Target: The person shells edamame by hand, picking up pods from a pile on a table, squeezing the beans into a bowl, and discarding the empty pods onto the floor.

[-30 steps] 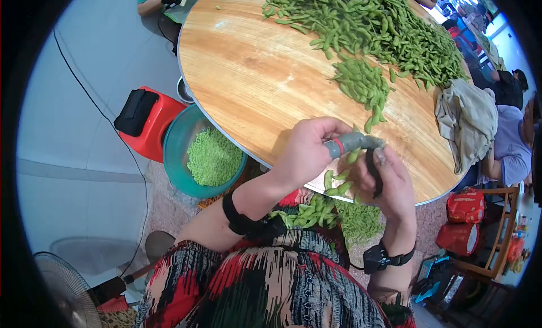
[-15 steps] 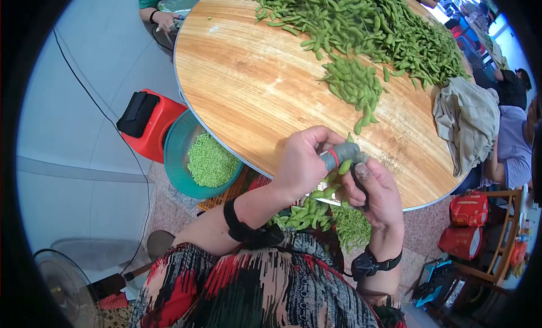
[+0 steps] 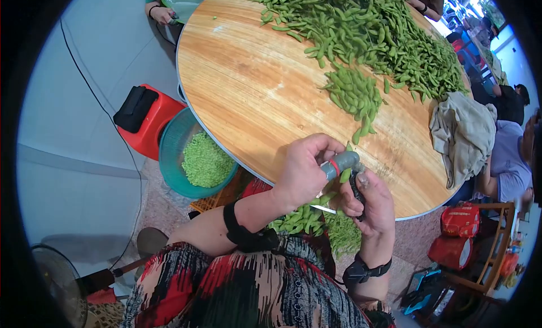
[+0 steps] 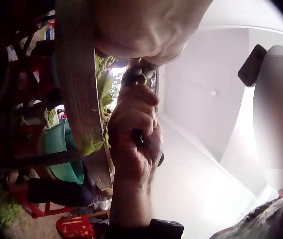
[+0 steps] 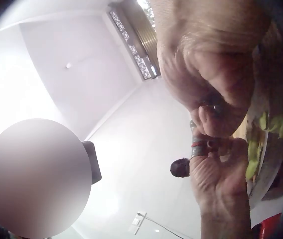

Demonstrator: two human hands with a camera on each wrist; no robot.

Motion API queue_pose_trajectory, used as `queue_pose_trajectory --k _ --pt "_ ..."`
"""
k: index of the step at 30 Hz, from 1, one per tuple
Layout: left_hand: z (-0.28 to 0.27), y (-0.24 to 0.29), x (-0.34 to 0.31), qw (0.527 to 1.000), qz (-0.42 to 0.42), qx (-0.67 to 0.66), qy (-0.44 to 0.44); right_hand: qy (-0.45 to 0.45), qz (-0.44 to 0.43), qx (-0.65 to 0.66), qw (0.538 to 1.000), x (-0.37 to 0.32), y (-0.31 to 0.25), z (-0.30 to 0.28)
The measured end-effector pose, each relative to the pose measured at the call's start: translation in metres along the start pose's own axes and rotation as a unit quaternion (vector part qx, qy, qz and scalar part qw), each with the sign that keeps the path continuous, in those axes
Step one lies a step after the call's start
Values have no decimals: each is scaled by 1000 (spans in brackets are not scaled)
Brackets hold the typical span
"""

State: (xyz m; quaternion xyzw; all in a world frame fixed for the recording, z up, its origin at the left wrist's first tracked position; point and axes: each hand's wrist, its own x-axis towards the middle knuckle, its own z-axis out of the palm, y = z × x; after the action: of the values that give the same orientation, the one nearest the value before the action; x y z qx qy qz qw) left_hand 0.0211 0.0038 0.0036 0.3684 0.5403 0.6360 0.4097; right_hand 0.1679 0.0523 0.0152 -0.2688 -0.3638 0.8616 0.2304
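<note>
My left hand, with a grey cover banded in red on its thumb, pinches a green soybean pod over the near edge of the round wooden table. Right beside it, my right hand has its fingers curled and its thumb against the pod's end; a dark strip runs along the index finger. Both hands meet in the right wrist view, where the pod is hidden behind the fingers. Several loose pods lie beneath them at the table edge. A small heap of pods lies just beyond.
A large pile of pods covers the far side. Left of the table, a teal basin holds shelled beans beside a red stool. More pods lie below the table edge. A grey cloth hangs at the right.
The right hand has come in closer to the left, and the two now meet around one pod. Both have shifted slightly down and left in the head view.
</note>
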Motion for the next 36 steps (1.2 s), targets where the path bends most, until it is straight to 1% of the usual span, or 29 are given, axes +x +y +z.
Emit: queue_pose_trajectory --k 2,6,8,9,11,12,14,15,16,17,18,20,21,23,24,26,27,28,29,30,32,33,35,36 --pt "0 1 0 1000 -6 14 7 -25 -1 14 1000 1 1 -3" --pt "-1 -5 0 1000 6 -1 9 -42 -4 2 999 2 1 -4" --pt "-1 -7 -1 1000 15 -4 -15 0 12 -9 1000 2 -2 2" --pt "-1 -5 -1 1000 15 -6 -16 2 12 -11 1000 2 -2 1" --pt "0 3 -2 998 -31 -14 -59 17 30 -52 998 1 -2 0" --pt "0 4 -1 998 -30 -15 -59 17 30 -53 998 0 -3 0" --pt "-1 5 3 974 -105 -154 -126 -8 15 -85 996 -2 -4 1" --pt "-3 5 5 974 -106 -155 -125 -8 17 -85 996 -3 -5 2" --pt "-6 6 8 946 -150 -239 -161 -11 12 -91 996 -4 -5 3" --pt "-8 6 11 907 -192 -320 -196 -15 6 -98 995 -4 -6 3" --pt "-9 3 13 907 -192 -320 -195 -15 7 -98 995 -4 -7 5" --pt "-11 -4 16 886 -189 -364 -216 8 17 -102 995 -3 -9 8" --pt "-11 -5 16 886 -190 -364 -215 7 18 -101 995 -3 -10 7" --pt "-12 -6 17 882 -199 -364 -226 4 56 -40 998 -2 -12 4" --pt "-12 -6 18 882 -199 -364 -225 4 57 -40 998 0 -13 3" --pt "-9 -5 20 903 -223 -319 -183 22 54 -54 997 2 -14 0" --pt "-6 -4 20 903 -223 -319 -184 23 54 -54 997 5 -11 -2" --pt "-1 -2 19 948 -171 -201 -180 51 -39 -230 971 8 -5 -6" --pt "2 0 18 975 -116 -79 -172 76 -131 -396 906 10 -1 -9" --pt "1 3 19 975 -116 -80 -172 76 -131 -397 905 11 -3 -10" --pt "-2 7 26 985 -54 78 -146 88 -188 -533 820 17 -9 -13" --pt "-4 6 28 985 -53 77 -146 87 -188 -535 819 18 -11 -15" --pt "-7 3 33 983 -30 39 -178 79 -81 -410 905 21 -15 -19" --pt "-9 3 33 983 -31 38 -178 78 -80 -410 905 22 -18 -20"
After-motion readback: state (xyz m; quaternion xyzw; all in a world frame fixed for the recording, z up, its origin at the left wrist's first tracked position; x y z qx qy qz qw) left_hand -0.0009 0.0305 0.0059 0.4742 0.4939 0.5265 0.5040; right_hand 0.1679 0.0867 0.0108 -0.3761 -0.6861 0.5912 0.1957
